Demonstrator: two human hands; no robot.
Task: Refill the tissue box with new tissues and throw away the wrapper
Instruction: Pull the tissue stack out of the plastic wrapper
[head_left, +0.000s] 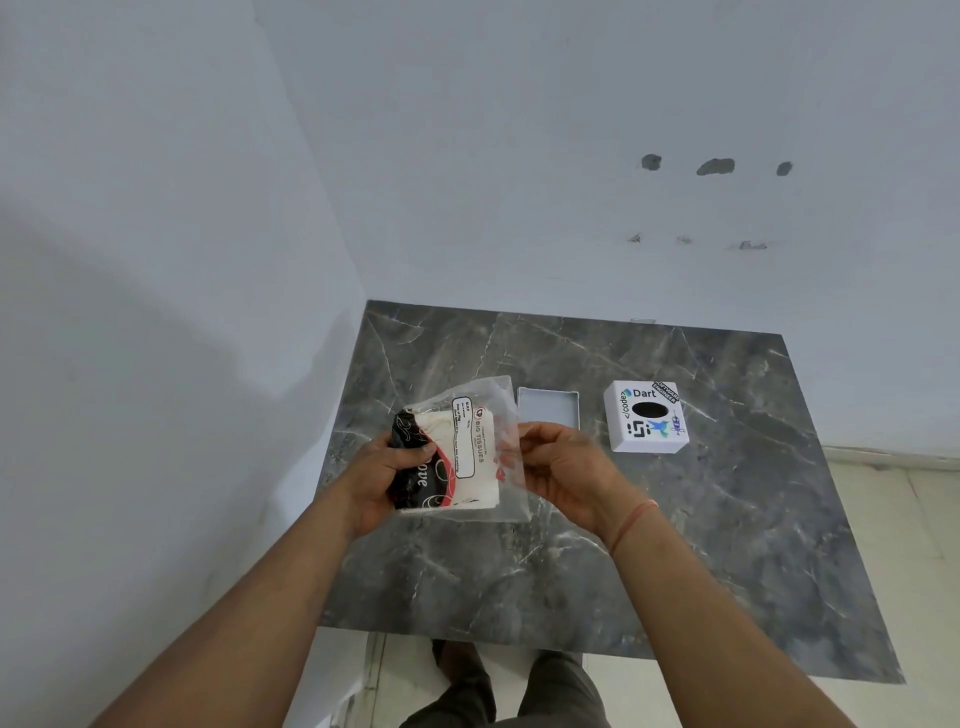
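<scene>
Hands held pack above table (649, 545): your left hand (387, 480) squeezed tissue pack (457, 460), right hand (563, 470) maybe pinched wrapper (506, 415) edge. Pull slowly.

One tissue pack (457, 457) (still wrapped), one box cover (647, 415), one tray (549, 408), two hands (382, 475).

Both forearms reach forward; the left hand (382, 470) is closed in a grip, the right hand (563, 470) pinching with its fingers (530, 434)
</scene>
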